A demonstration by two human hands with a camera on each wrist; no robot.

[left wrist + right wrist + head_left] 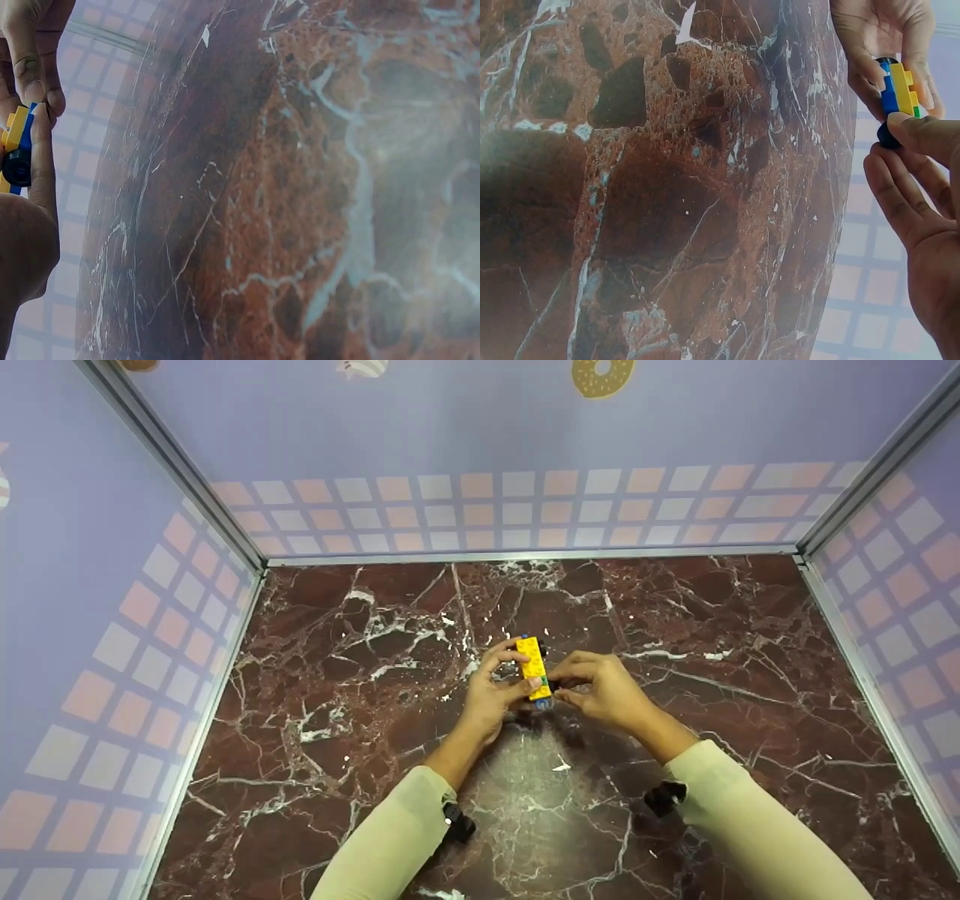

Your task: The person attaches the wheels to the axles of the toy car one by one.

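A small toy car built of bricks, with studded yellow bricks (532,654) over a blue base (889,97), is held off the table between both hands. My left hand (491,697) grips it from the left, with thumb and fingers along its sides. On its right side my right hand (604,690) pinches a black wheel (887,136) between thumb and fingers, against the blue base. Another black wheel (16,166) shows in the left wrist view. A small green piece (544,681) lies by the left thumb. Fingers hide part of the car.
Under the hands lies a dark red marbled tabletop (360,675) with white veins. Purple panels with a pink and white check (517,510) enclose it at the back and both sides, along metal edge strips (525,556). Black wrist cameras (666,798) sit at the sleeves.
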